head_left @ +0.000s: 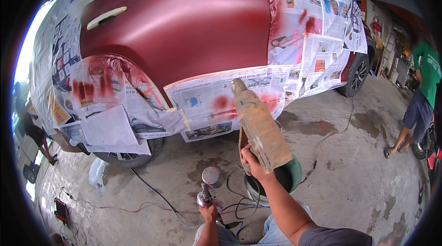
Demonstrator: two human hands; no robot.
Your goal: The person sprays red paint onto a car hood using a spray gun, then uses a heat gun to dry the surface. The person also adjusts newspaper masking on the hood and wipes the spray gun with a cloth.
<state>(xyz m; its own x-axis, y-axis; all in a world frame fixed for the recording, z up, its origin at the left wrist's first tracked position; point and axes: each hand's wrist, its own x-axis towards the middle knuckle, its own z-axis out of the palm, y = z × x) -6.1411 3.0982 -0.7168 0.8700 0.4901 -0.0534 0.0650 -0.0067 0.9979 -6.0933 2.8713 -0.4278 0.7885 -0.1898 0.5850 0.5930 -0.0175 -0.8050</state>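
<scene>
My left hand [208, 211] grips a paint spray gun [205, 195] with a round cup [212, 176], low in the middle of the head view. My right hand [258, 165] is closed on the handle of a worn, dirty tan blower-like tool [260, 126], raised with its nozzle toward a car's red rear door panel [184, 29]; I cannot tell whether they touch. Around the panel, taped newspaper [322, 29] covers the car, marked with red overspray.
A green bucket [291, 174] stands below my right hand. Hoses and cables [170, 204] lie across the stained concrete floor [331, 191], with a small red device [61, 209] at left. A person in green [421, 75] stands at right; another person [39, 131] is at far left.
</scene>
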